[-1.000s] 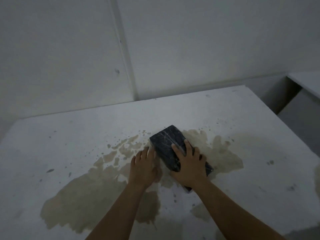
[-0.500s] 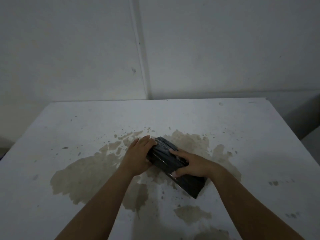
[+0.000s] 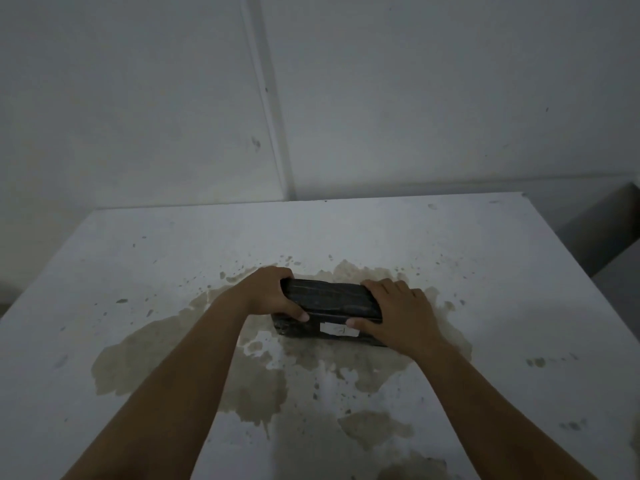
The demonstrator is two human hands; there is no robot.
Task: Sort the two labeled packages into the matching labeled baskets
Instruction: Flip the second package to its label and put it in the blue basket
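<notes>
A black plastic-wrapped package [image 3: 330, 301] stands on its long edge in the middle of the white table [image 3: 485, 271]. A small white label [image 3: 334, 328] shows on the side facing me; its writing is too faint to read. My left hand [image 3: 273, 296] grips the package's left end, thumb on the near face. My right hand [image 3: 398, 315] grips the right end, fingers over the top. No basket and no second package are in view.
The table top carries a large brownish stain [image 3: 194, 358] around and in front of the package. A white wall [image 3: 415, 98] rises just behind the table's far edge. To the right, past the table's edge, a gap opens beside another grey surface [image 3: 620, 278].
The package was lying flat and slanted under my hands; both hands have turned it square to me and tipped it onto its edge, so the label now faces me.
</notes>
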